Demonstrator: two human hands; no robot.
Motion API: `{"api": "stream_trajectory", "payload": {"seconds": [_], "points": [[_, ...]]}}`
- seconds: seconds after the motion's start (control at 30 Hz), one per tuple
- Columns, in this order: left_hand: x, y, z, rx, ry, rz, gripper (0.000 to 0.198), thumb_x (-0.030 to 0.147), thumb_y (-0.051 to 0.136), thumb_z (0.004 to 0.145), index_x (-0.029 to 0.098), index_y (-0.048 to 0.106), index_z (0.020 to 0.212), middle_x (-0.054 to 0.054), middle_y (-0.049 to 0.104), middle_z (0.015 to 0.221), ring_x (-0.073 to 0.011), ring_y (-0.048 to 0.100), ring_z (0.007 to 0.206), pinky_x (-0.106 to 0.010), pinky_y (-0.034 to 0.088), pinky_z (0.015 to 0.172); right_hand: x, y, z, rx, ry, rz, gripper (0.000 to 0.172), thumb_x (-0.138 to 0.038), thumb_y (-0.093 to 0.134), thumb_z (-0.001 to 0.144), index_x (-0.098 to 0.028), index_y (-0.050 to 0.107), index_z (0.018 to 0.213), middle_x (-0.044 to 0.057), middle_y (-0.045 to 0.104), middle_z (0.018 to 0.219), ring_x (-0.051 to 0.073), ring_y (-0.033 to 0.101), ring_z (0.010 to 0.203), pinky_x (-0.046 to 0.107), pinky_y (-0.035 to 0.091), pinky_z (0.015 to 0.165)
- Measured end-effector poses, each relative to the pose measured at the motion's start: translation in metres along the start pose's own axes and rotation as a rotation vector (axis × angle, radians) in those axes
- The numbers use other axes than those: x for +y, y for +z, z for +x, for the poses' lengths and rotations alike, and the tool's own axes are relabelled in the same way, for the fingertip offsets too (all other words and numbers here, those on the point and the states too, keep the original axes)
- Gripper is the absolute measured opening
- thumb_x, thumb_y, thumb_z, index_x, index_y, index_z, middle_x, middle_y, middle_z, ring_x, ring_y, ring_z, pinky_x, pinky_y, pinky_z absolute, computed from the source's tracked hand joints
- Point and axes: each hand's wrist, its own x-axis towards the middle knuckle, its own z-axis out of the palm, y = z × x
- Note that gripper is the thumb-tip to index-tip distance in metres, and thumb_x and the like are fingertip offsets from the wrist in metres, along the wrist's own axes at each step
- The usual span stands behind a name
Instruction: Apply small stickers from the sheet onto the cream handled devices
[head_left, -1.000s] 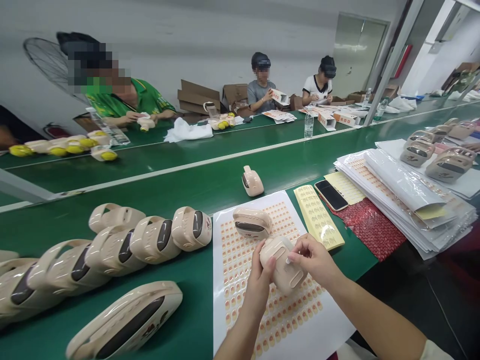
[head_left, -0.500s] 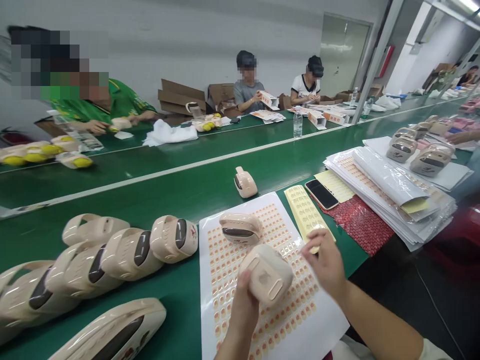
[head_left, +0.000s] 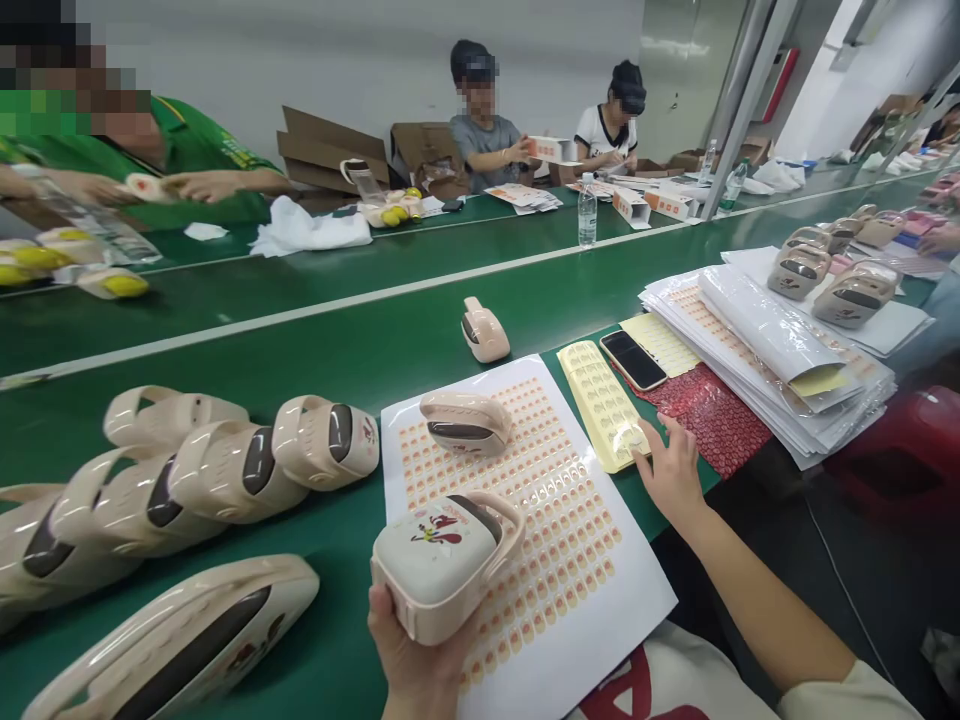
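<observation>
My left hand (head_left: 409, 640) is closed around the lower part of a cream handled device (head_left: 431, 550). Its white face with a red cartoon print points up, and its dark panel and handle are at the right. Beneath it lies a white sheet of small orange stickers (head_left: 555, 560). A second cream device stands on that sheet (head_left: 465, 424). My right hand (head_left: 671, 465) has its fingers apart, the fingertips at the near end of a yellow sticker sheet (head_left: 600, 400). Whether they press on the sheet I cannot tell.
Several cream devices (head_left: 225, 470) stand in a group at left, and another (head_left: 484, 332) is farther back. A phone (head_left: 634, 360), red bubble wrap (head_left: 712, 425) and stacked sheets (head_left: 772, 340) lie at right. Co-workers sit across the green table (head_left: 337, 340).
My left hand has moved left and turned the device from its underside to its printed face. My right hand has come to the yellow sheet's near end. The view has shifted slightly.
</observation>
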Motion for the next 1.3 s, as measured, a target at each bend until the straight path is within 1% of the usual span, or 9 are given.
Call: {"api": "stream_trajectory", "payload": {"seconds": [0.13,0.23,0.33,0.4,0.7,0.8,1.0,1.13,1.3], "points": [[-0.009,-0.018,0.002,-0.042,-0.017,-0.124,0.051,0.067,0.047,0.072,0.042,0.055,0.115,0.005,0.059,0.123,-0.0282,0.039,0.126,-0.04,0.049,0.088,-0.001,-0.006,-0.048,-0.382,-0.485,0.035,0.036,-0.024,0.052,0.084,-0.023,0.055,0.12,0.013,0.059,0.112,0.027,0.054,0.103,0.045,0.047,0.087],[-0.018,-0.035,0.005,-0.281,-0.059,-0.346,0.044,0.056,0.047,0.079,0.042,0.05,0.12,0.004,0.063,0.117,-0.0235,0.053,0.114,-0.038,0.049,0.088,0.004,-0.006,-0.074,-0.544,-0.601,0.056,0.039,-0.022,0.052,0.086,-0.02,0.05,0.125,0.012,0.058,0.119,0.025,0.054,0.111,0.04,0.049,0.089],[-0.024,-0.045,0.007,-0.583,-0.119,-0.57,0.039,0.045,0.045,0.084,0.042,0.048,0.123,0.003,0.064,0.118,-0.0217,0.059,0.105,-0.041,0.047,0.091,0.008,-0.002,-0.084,-0.518,-0.646,0.023,0.031,-0.016,0.047,0.088,-0.015,0.055,0.118,0.013,0.06,0.118,0.023,0.054,0.112,0.038,0.05,0.089],[-0.026,-0.046,0.006,-0.685,-0.148,-0.647,0.038,0.042,0.044,0.085,0.042,0.048,0.122,0.003,0.062,0.12,-0.0224,0.059,0.107,-0.044,0.044,0.094,0.007,0.0,-0.084,-0.48,-0.666,-0.003,0.026,-0.016,0.049,0.087,-0.014,0.058,0.112,0.013,0.062,0.113,0.023,0.057,0.107,0.038,0.052,0.086],[-0.037,-0.051,0.002,-0.627,-0.159,-0.644,0.044,0.047,0.044,0.084,0.04,0.043,0.128,0.0,0.059,0.124,-0.0252,0.056,0.11,-0.047,0.045,0.093,-0.001,0.006,-0.095,-0.296,-0.708,-0.092,0.015,-0.013,0.048,0.087,-0.018,0.062,0.092,0.013,0.066,0.094,0.026,0.063,0.092,0.046,0.051,0.077],[-0.04,-0.051,0.001,-0.615,-0.16,-0.637,0.045,0.049,0.045,0.084,0.038,0.044,0.127,-0.002,0.06,0.123,-0.0264,0.054,0.113,-0.046,0.047,0.09,-0.003,0.005,-0.094,-0.295,-0.609,0.076,0.017,-0.018,0.049,0.087,-0.02,0.063,0.078,0.01,0.065,0.09,0.025,0.063,0.088,0.048,0.05,0.078],[-0.046,-0.003,-0.014,-0.535,-0.063,-0.684,0.042,0.053,0.049,0.08,0.033,0.058,0.115,-0.002,0.066,0.113,-0.0267,0.059,0.105,-0.047,0.046,0.09,-0.057,0.007,-0.068,-0.33,0.074,0.692,0.022,-0.04,0.059,0.081,-0.022,0.063,0.07,0.009,0.06,0.105,0.025,0.058,0.103,0.043,0.048,0.087],[-0.045,0.033,-0.024,-0.519,-0.059,-0.72,0.035,0.049,0.05,0.079,0.027,0.066,0.102,-0.004,0.07,0.101,-0.0228,0.064,0.095,-0.037,0.05,0.086,-0.1,0.026,-0.065,-0.228,0.146,0.903,0.021,-0.04,0.063,0.077,-0.022,0.064,0.066,0.008,0.058,0.111,0.026,0.052,0.111,0.045,0.043,0.093],[-0.041,0.046,-0.027,-0.407,-0.03,-0.728,0.033,0.047,0.056,0.075,0.026,0.069,0.095,-0.004,0.072,0.092,-0.0199,0.066,0.086,-0.03,0.053,0.079,-0.113,0.045,-0.07,-0.102,0.094,0.888,0.015,-0.029,0.06,0.08,-0.022,0.061,0.067,0.006,0.057,0.112,0.023,0.052,0.112,0.042,0.042,0.094]]}}
